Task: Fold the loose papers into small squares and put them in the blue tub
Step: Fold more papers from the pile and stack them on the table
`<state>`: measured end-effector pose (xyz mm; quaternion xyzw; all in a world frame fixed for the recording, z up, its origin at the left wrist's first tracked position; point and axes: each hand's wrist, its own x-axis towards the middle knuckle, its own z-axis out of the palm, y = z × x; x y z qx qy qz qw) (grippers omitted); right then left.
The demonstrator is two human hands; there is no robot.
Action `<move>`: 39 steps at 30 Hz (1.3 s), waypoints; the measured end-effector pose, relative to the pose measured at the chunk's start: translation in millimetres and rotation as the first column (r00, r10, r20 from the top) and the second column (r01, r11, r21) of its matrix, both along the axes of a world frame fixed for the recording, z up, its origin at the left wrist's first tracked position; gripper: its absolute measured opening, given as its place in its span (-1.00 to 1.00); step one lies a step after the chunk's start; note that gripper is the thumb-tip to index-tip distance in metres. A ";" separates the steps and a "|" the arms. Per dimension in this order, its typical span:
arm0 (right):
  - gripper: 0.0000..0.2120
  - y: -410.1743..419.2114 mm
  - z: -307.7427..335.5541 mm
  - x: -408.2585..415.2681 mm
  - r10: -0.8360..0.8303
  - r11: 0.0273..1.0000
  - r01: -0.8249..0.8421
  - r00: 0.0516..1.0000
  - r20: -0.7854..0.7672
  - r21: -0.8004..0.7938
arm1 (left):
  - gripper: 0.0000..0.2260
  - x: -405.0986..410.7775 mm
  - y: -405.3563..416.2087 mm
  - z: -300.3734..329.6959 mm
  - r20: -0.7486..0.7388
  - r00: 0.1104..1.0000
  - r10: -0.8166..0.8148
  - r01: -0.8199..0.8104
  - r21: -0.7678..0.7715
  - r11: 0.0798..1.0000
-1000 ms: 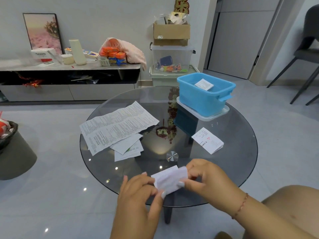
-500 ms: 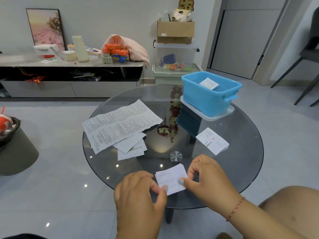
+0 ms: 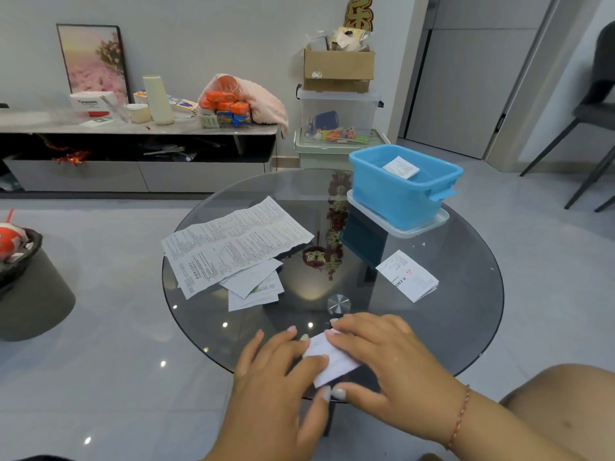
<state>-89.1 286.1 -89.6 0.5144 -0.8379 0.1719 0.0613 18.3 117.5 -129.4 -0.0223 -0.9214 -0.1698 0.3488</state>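
Both hands (image 3: 336,364) flat atop paper (image 3: 332,361)

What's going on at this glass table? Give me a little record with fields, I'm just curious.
Surface: round glass table
In hand: small white folded paper, pressed flat on the glass near the front edge
Left hand: fingers flat on the paper
Right hand: fingers flat on the paper
Blue plastic tub: one folded paper square inside
Waiting: pile of printed sheets; folded white receipt
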 end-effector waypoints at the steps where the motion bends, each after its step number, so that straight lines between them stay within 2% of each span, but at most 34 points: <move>1: -0.48 1.8 0.2 0.6 0.033 0.999 -0.033 0.999 -0.001 0.001 | -0.77 2.1 -0.6 0.2 -0.009 1.000 -0.023 0.022 -0.052 0.998; 4: -0.50 6.0 -2.6 -0.8 0.091 0.996 -0.091 0.996 -0.023 -0.011 | -0.84 2.4 -4.3 -2.2 -0.072 0.995 -0.065 0.051 -0.185 0.982; 6: -0.68 4.9 -5.3 -2.2 0.116 0.989 -0.121 0.991 -0.061 -0.080 | -0.91 1.6 -7.4 -1.9 -0.151 0.984 -0.092 0.062 -0.191 0.980; 9: -0.90 -2.6 -3.7 2.5 0.175 0.957 -0.196 0.978 -0.115 -0.213 | -0.88 0.8 -7.5 5.8 -0.226 0.968 -0.109 0.067 -0.189 0.980; 11: -0.86 -5.8 1.4 6.3 0.176 0.944 -0.208 0.974 -0.143 -0.257 | -0.86 -0.4 -4.6 15.4 -0.253 0.962 -0.100 0.052 -0.190 0.980; 15: -0.78 -5.1 14.8 3.2 0.098 0.927 -0.131 0.989 -0.109 -0.352 | -0.82 -6.6 2.4 37.1 -0.282 0.958 -0.054 0.014 -0.142 0.990; 20: -0.74 -1.8 27.9 -6.1 0.018 0.901 -0.047 0.997 -0.071 -0.431 | -0.82 -17.7 3.7 59.2 -0.260 0.964 -0.052 0.042 -0.046 0.998; 25: -0.81 3.7 29.8 -14.4 -0.059 0.870 0.050 0.998 -0.003 -0.490 | -0.83 -29.0 5.9 70.2 -0.133 0.991 -0.017 0.028 0.086 0.996; 30: -0.87 12.7 39.6 -23.4 -0.138 0.795 0.230 0.970 0.201 -0.561 | -0.81 -53.3 3.4 88.2 -0.049 0.996 -0.077 0.084 0.168 0.982; 33: -0.87 19.0 46.6 -25.2 -0.089 0.726 0.368 0.888 0.452 -0.580 | -0.83 -69.7 6.3 94.9 -0.044 0.985 -0.165 0.171 0.313 0.934; 36: -0.79 21.8 49.6 -36.2 -0.011 0.620 0.568 0.696 0.718 -0.542 | -0.85 -83.6 12.4 94.6 -0.032 0.959 -0.282 0.270 0.406 0.873; 38: -0.85 24.4 47.7 -48.7 0.021 0.590 0.669 0.547 0.837 -0.452 | -0.88 -92.1 15.9 90.5 -0.007 0.936 -0.353 0.319 0.448 0.836; 39: -0.88 25.1 47.1 -53.1 0.018 0.586 0.691 0.512 0.859 -0.424 | -0.91 -95.7 17.3 87.9 0.009 0.931 -0.366 0.325 0.443 0.836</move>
